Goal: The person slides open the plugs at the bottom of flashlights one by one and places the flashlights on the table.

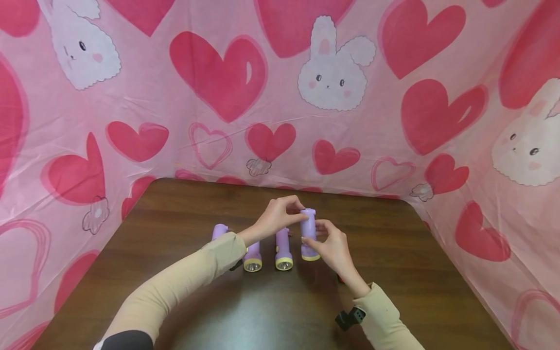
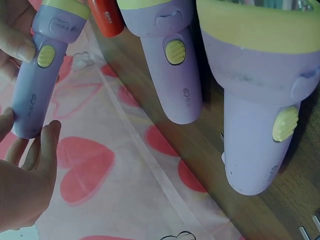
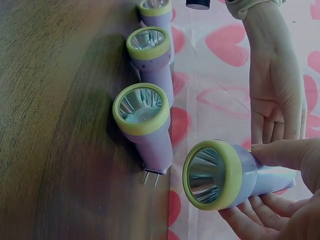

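Observation:
Both hands hold one purple flashlight [image 1: 308, 231] with a yellow rim above the table, its lens end lower and towards me. My left hand [image 1: 280, 214] pinches its tail end between thumb and fingers. Around the body near the lens end, my right hand [image 1: 336, 249] grips with the thumb on one side and fingers on the other. In the left wrist view a yellow switch [image 2: 46, 56] shows on the held flashlight. Left of it on the table lie similar flashlights: one nearest [image 1: 283, 248], another [image 1: 252, 257] beside it, and a third [image 1: 218, 231] partly behind the left sleeve.
Two metal prongs [image 3: 151, 177] stick out from the tail of the nearest lying flashlight. A red cylinder [image 2: 106, 17] lies on the wooden table [image 1: 372, 233], mostly hidden by the right wrist in the head view. Pink heart-print cloth [image 1: 271, 97] surrounds the table's back and sides.

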{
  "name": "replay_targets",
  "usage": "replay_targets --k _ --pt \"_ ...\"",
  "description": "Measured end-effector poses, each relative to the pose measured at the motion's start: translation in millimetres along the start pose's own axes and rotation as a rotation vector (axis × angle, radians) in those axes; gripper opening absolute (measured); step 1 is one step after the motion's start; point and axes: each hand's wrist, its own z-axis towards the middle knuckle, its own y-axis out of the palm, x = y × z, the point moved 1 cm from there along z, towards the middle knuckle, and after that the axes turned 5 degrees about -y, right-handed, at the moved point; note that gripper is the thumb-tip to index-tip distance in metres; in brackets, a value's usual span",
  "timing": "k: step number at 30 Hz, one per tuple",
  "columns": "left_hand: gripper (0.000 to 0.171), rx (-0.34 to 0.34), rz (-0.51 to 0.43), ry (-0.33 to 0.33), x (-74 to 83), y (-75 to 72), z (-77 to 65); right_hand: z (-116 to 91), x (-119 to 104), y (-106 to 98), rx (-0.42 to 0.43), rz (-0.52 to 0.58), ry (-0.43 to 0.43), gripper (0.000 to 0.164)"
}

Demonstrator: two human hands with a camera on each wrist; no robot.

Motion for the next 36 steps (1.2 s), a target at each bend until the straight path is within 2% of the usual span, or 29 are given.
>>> replay_targets --k 15,26,36 --pt "0.014 0.002 -0.004 0.017 0.2 1.7 1.3 0.1 1.3 1.4 0.0 0.002 -0.008 0.046" --pt "0.015 -0.081 0.022 0.002 2.8 -1.3 4.2 -1.6 0.1 3.2 0.007 -0.004 -0.018 0.044" --pt "0.014 -0.083 0.007 -0.02 6.8 -4.0 4.1 1.2 -1.7 3.0 0.008 0.003 -0.025 0.045"
